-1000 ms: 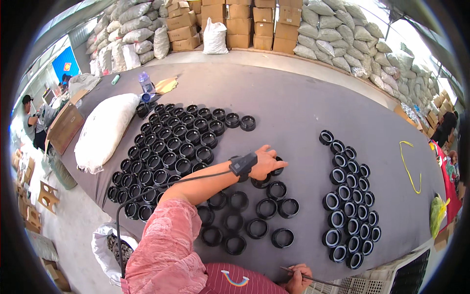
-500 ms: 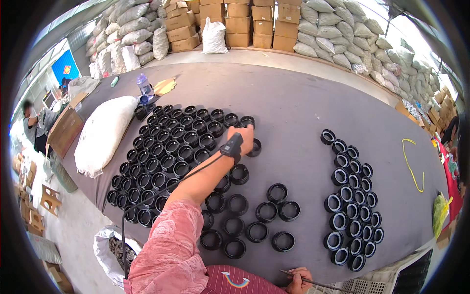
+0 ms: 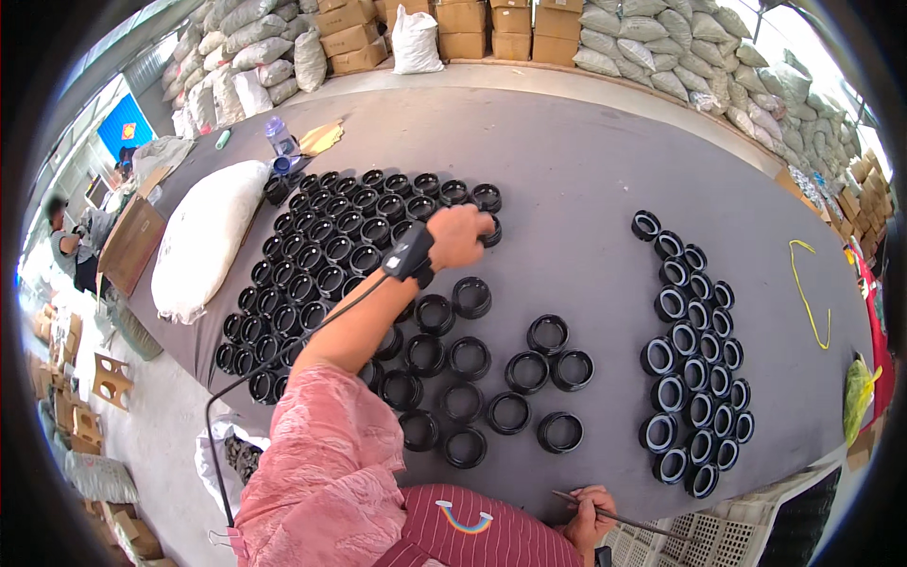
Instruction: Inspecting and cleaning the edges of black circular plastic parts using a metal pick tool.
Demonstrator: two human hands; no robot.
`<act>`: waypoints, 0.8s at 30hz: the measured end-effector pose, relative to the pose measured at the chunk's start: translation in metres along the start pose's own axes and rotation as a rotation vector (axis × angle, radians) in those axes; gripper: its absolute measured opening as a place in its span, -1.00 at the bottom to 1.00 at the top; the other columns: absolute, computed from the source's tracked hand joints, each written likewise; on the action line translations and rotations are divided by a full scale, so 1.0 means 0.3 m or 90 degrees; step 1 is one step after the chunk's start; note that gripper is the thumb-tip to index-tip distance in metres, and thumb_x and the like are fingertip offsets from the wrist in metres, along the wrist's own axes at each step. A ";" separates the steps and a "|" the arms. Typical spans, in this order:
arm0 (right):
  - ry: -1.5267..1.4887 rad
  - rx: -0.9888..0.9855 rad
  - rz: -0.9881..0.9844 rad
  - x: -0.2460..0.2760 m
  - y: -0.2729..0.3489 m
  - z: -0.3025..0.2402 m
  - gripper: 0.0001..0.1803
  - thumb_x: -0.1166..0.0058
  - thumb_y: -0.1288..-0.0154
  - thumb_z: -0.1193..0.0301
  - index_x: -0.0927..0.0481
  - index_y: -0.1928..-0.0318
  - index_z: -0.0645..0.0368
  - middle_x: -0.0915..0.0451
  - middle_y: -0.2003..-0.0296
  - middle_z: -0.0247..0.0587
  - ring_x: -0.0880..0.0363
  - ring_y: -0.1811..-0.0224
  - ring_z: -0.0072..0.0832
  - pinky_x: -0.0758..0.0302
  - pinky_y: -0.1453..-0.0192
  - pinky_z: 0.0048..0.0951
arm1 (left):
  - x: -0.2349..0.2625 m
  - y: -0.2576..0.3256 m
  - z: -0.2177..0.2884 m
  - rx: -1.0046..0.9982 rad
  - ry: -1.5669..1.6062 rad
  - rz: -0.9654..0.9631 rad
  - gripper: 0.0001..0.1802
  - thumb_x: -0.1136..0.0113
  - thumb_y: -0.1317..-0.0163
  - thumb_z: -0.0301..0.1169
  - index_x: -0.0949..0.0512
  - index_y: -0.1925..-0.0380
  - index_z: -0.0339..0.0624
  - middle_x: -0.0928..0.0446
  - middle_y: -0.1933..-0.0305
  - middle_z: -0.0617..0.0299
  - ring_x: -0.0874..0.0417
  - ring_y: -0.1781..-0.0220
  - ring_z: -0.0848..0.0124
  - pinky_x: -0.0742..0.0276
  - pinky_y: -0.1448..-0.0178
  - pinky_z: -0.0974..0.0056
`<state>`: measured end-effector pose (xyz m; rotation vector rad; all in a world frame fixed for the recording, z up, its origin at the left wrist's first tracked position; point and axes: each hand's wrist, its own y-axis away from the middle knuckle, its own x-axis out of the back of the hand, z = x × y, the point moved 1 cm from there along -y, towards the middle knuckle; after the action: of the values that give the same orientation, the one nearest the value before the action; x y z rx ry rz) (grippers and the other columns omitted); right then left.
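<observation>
Left hand: the left hand reaches out over the dark grey table top, fingers curled down onto a black round plastic ring; whether they clasp it or only touch it, I cannot tell.
Ring under the fingers: it lies at the fingertips, on the right edge of the packed block of black rings that spreads to the left of the fingers.
Wrist: a black strap-on device sits just behind the hand, with a black cable trailing back along the forearm.
Right hand: the right hand rests at the near table edge, fingers closed around a thin dark metal rod that points right.
Loose rings: a scattered group of black rings lies between the two hands, nearer than the left fingers.
Far right: a column of black rings with pale inner rims lies well to the right of both hands.
</observation>
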<state>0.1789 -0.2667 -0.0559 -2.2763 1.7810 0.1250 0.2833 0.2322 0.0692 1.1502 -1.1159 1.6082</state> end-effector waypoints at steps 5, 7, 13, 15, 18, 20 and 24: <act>-0.017 0.061 -0.050 -0.007 -0.011 0.003 -0.88 -0.12 -0.25 0.48 -0.50 0.39 0.24 -0.51 0.45 -0.10 -0.52 0.39 -0.38 -0.49 0.37 -0.47 | 0.044 0.270 0.016 -0.244 -0.037 -0.118 -0.46 -0.36 0.18 -0.40 -0.67 0.04 0.05 -0.48 -0.20 0.01 -0.44 -0.25 -0.01 -0.39 -0.31 -0.03; -0.011 0.033 -0.040 -0.013 -0.005 -0.011 -0.87 -0.13 -0.26 0.47 -0.50 0.39 0.24 -0.51 0.45 -0.09 -0.51 0.39 -0.39 -0.49 0.33 -0.45 | 0.018 0.315 0.002 -0.268 -0.135 -0.098 -0.48 -0.41 0.19 -0.35 -0.68 0.07 0.10 -0.47 -0.20 0.04 -0.44 -0.27 0.05 -0.34 -0.33 0.03; 0.001 0.037 -0.050 -0.001 -0.002 -0.002 -0.85 -0.14 -0.27 0.45 -0.50 0.39 0.25 -0.51 0.44 -0.09 -0.51 0.39 -0.39 -0.48 0.33 -0.45 | -0.040 0.268 -0.013 -0.046 -0.188 -0.092 -0.66 -0.39 0.00 -0.07 -0.76 0.31 -0.04 -0.59 0.01 0.08 -0.53 -0.18 0.13 -0.38 -0.21 0.08; 0.000 0.042 -0.050 -0.005 -0.001 -0.006 -0.84 -0.15 -0.28 0.44 -0.50 0.39 0.25 -0.51 0.44 -0.09 -0.51 0.38 -0.39 -0.48 0.33 -0.45 | -0.031 0.220 -0.004 0.015 -0.212 -0.124 -0.63 -0.34 -0.06 -0.04 -0.77 0.31 -0.09 -0.63 0.05 0.07 -0.56 -0.13 0.14 -0.39 -0.20 0.09; -0.005 0.043 -0.048 -0.007 0.004 -0.009 -0.84 -0.16 -0.28 0.44 -0.50 0.39 0.25 -0.51 0.44 -0.09 -0.51 0.37 -0.39 -0.48 0.32 -0.45 | -0.039 0.163 -0.001 0.095 -0.227 -0.115 -0.56 -0.27 -0.14 -0.01 -0.77 0.36 -0.18 -0.71 0.23 0.04 -0.67 0.03 0.12 -0.42 -0.13 0.06; -0.007 0.039 -0.043 -0.003 0.008 -0.008 -0.83 -0.16 -0.28 0.43 -0.51 0.39 0.25 -0.51 0.44 -0.09 -0.51 0.37 -0.40 -0.48 0.32 -0.45 | -0.049 0.122 -0.002 0.203 -0.200 -0.100 -0.59 -0.26 -0.14 -0.04 -0.77 0.39 -0.18 -0.73 0.29 0.03 -0.71 0.09 0.11 -0.43 -0.12 0.06; -0.004 0.040 -0.056 0.008 0.009 0.008 -0.84 -0.17 -0.28 0.43 -0.51 0.37 0.26 -0.52 0.41 -0.08 -0.51 0.34 -0.39 -0.48 0.32 -0.45 | -0.090 0.069 -0.029 0.253 -0.209 -0.032 -0.62 -0.27 -0.15 -0.04 -0.77 0.40 -0.14 -0.73 0.33 0.02 -0.73 0.13 0.09 -0.43 -0.08 0.07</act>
<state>0.1771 -0.2688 -0.0592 -2.3026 1.6556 0.0588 0.2678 0.2319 0.0378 1.7383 -0.9797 1.6868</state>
